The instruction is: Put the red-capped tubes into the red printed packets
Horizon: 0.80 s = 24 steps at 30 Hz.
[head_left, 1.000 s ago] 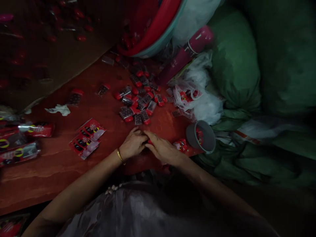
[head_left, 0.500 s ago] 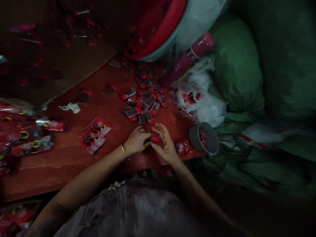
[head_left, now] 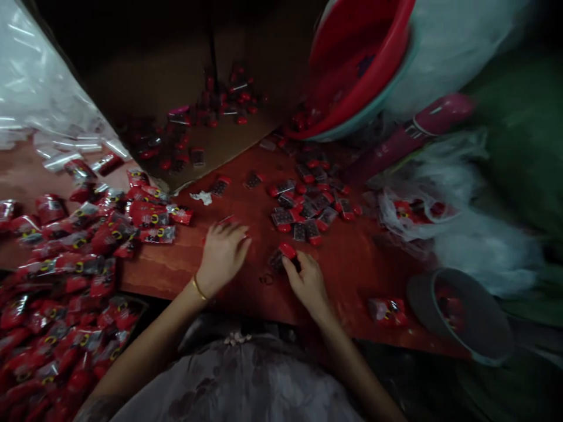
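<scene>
My right hand point(head_left: 308, 284) pinches a small clear case with a red cap point(head_left: 288, 251) between thumb and fingers, just above the table. Its see-through body looks dark and points left. Small dark rings point(head_left: 266, 279) lie on the tabletop below it. To the left, my left hand point(head_left: 223, 255), with a gold bangle point(head_left: 199, 288) at the wrist, lies palm down, thumb apart from the fingers. A thin red edge shows past its fingertips; the rest of what lies beneath is hidden. Beyond both hands sits a pile of similar red-capped cases point(head_left: 310, 208).
Many red packets point(head_left: 153, 220) heap up at left. A cardboard box point(head_left: 246, 132) holds more red-capped pieces. At the back right are a red basin point(head_left: 396, 35), a purple bottle point(head_left: 404, 138) and plastic bags point(head_left: 479, 246). A grey cup point(head_left: 466, 316) lies tipped near the edge.
My hands, together around the red-capped case before, are now apart. The left has moved left to where printed red cards lay; the right keeps the case. The view has swung left.
</scene>
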### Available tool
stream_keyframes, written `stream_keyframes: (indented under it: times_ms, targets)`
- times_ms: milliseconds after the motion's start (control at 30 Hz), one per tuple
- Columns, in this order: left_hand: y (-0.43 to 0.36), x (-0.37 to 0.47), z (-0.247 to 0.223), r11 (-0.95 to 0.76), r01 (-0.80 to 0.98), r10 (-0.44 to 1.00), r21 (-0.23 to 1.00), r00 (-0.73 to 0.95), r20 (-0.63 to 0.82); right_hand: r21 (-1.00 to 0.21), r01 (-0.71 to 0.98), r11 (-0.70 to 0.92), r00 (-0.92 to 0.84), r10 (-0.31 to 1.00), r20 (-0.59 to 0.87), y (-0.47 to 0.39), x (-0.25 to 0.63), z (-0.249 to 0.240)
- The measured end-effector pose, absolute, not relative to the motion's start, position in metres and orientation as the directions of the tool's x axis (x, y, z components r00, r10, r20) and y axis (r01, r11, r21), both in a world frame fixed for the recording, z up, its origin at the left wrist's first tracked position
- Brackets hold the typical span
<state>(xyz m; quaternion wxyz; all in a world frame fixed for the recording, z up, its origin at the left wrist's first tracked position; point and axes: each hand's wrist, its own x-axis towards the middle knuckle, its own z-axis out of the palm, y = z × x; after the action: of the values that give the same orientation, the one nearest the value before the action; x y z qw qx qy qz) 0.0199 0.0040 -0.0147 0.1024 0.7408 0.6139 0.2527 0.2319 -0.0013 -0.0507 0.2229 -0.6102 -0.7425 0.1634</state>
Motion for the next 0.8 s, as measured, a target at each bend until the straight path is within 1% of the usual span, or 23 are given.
stream_keyframes:
  times_ms: [33, 100, 200, 367, 467, 533, 600, 700, 767, 800]
  targets:
    - [0.007, 0.008, -0.016, -0.170, 0.896, 0.968, 0.411, 0.073, 0.240, -0.475, 0.856, 0.205, -0.157, 0.978, 0.139, 0.003, 0.226, -0.051]
    - [0.014, -0.008, -0.023, -0.113, 0.943, 0.976, 0.312, 0.047, 0.213, -0.411, 0.890, 0.199, -0.131, 0.973, 0.188, 0.011, 0.219, -0.053]
    - [0.024, -0.011, -0.036, -0.124, 0.966, 0.981, 0.228, 0.085, 0.172, -0.382, 0.897, 0.224, -0.114, 0.950, 0.291, 0.014, 0.218, -0.058]
    - [0.025, -0.004, -0.044, -0.141, 0.972, 0.978, 0.188, 0.107, 0.181, -0.400, 0.867, 0.298, -0.133, 0.911, 0.391, 0.002, 0.224, -0.058]
    - [0.022, -0.003, -0.043, -0.145, 0.969, 0.973, 0.201, 0.103, 0.207, -0.403, 0.848, 0.343, -0.154, 0.888, 0.433, -0.001, 0.217, -0.046]
    - [0.021, -0.003, -0.038, -0.130, 0.965, 0.966, 0.226, 0.072, 0.248, -0.456, 0.798, 0.394, -0.182, 0.879, 0.442, 0.001, 0.206, -0.036]
    - [0.019, -0.001, -0.030, -0.119, 0.961, 0.953, 0.250, 0.040, 0.300, -0.583, 0.704, 0.407, -0.194, 0.899, 0.394, 0.007, 0.191, -0.030]
    - [0.013, 0.004, -0.014, -0.137, 0.951, 0.934, 0.276, 0.032, 0.355, -0.787, 0.539, 0.301, -0.177, 0.954, 0.243, 0.018, 0.164, -0.026]
    - [0.009, 0.008, -0.005, -0.167, 0.934, 0.926, 0.317, 0.038, 0.375, -0.873, 0.429, 0.234, -0.167, 0.970, 0.178, 0.024, 0.147, -0.026]
    - [0.007, 0.010, -0.002, -0.178, 0.916, 0.924, 0.361, 0.029, 0.382, -0.903, 0.371, 0.219, -0.159, 0.972, 0.171, 0.026, 0.141, -0.026]
